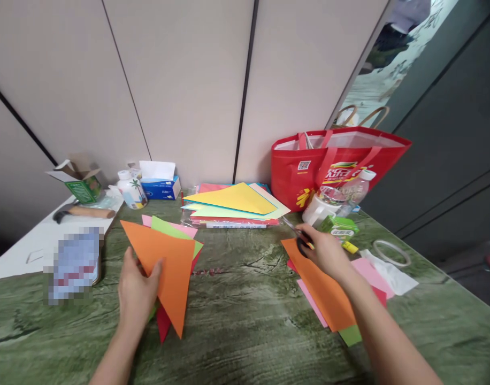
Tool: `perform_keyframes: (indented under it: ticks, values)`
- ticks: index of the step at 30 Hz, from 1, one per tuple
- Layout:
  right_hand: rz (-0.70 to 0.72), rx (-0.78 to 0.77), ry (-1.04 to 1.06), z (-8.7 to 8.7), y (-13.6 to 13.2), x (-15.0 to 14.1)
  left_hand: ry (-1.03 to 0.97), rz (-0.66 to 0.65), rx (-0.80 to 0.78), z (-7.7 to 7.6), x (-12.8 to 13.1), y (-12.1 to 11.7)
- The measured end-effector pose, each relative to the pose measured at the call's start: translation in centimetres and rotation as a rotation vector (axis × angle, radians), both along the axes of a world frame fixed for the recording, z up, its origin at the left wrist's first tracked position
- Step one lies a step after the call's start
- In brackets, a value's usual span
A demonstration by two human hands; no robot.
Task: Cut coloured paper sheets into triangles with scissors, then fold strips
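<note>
My left hand point(135, 286) grips an orange paper triangle point(170, 262), thumb on top and the other fingers partly hidden at its left edge. Under the triangle, green paper point(170, 228), pink paper and red paper stick out. At the right, my right hand point(321, 248) is closed around scissors point(305, 245) with dark handles; their blades point up and to the left. Below that hand lies an orange paper strip point(325, 291), over pink, red and green pieces. Yellow folded paper point(232, 199) tops a stack at the back.
A red shopping bag point(293, 166) stands behind a clear bottle point(355, 190), a white jar point(319, 208) and a green box point(339, 227). A tape roll point(391, 253) lies at right. Along the left are a hammer point(84, 212), a white bottle point(131, 190) and a blue tissue box point(161, 188).
</note>
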State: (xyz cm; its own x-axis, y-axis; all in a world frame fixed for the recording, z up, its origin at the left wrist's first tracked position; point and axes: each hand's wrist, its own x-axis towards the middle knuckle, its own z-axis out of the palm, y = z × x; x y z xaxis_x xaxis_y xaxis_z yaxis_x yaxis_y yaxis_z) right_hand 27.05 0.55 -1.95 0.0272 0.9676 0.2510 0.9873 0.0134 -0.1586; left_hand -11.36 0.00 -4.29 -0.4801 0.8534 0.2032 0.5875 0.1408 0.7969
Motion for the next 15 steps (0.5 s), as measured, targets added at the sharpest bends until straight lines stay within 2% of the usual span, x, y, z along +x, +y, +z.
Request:
perform_keyframes:
  ticks: [3,6,9,15]
  values:
    - [0.037,0.067,-0.011,-0.1,4.0,-3.5,0.367,0.012,0.093,-0.2,0.1,-0.3]
    - [0.100,0.104,-0.032,-0.4,7.2,-6.0,0.437,-0.050,0.241,-0.4,0.4,-0.6]
    - [0.169,0.086,-0.059,-0.9,9.3,-7.1,0.286,-0.154,0.266,-0.4,1.2,-0.9]
    - [0.231,0.039,-0.060,-1.6,10.2,-7.0,-0.171,-0.293,0.064,0.0,3.7,-2.0]
